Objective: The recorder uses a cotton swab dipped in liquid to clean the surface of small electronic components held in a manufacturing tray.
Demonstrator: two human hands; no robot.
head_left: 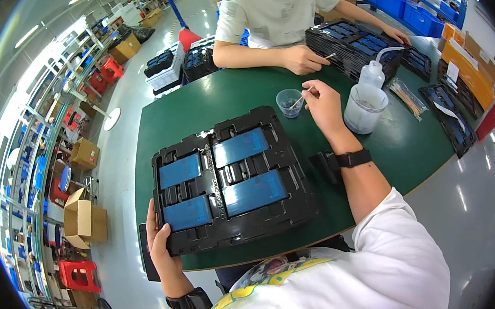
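Observation:
My left hand (161, 243) grips the near left corner of a black plastic tray (253, 231), thumb on top and fingers along its side. Several flat blue rectangular panels (254, 193) lie in the tray's recesses. Beyond the tray, my right hand (323, 107) pinches a thin cotton swab (299, 101). The swab's lower end slants down into a small clear plastic cup (290, 113); its tip is hard to make out. Just right of that hand stands a larger translucent tub (365, 114), and behind it a white squeeze bottle (372, 75) with a bent spout.
Across the green table (196, 105), a co-worker's hand (303, 60) holds another swab near a stack of black trays (355, 44). At right lie a bag of swabs (407, 98) and another black tray (449, 119). A dark object (326, 166) sits beside my right wrist.

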